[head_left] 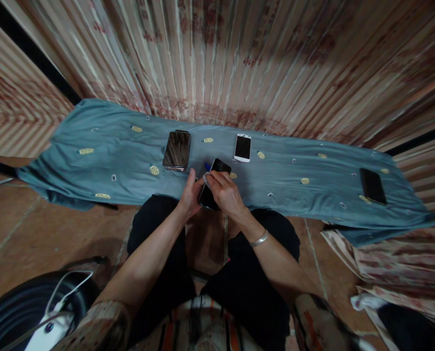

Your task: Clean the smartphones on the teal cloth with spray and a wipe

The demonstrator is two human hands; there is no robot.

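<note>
A black smartphone (207, 199) lies tilted between my hands at the near edge of the cloth-covered bench. My left hand (191, 197) holds its left side, thumb raised. Over the phone's screen bends my right hand (225, 192), its fingers pressed together on a small whitish piece (205, 178) against the glass; whether it is cloth or tissue I cannot tell. Just beyond the left edge of the phone a small blue object (207, 166) shows, partly hidden. A white phone (242, 147) with a dark screen lies farther back, right of the held one.
On the left of the teal cloth (122, 161) sits a glossy dark stack (177, 150), seemingly phones. Another black phone (373, 185) rests at the far right. A pleated curtain (210, 58) hangs behind. A black coil (9, 312) with a white plugged device (51, 331) is at lower left.
</note>
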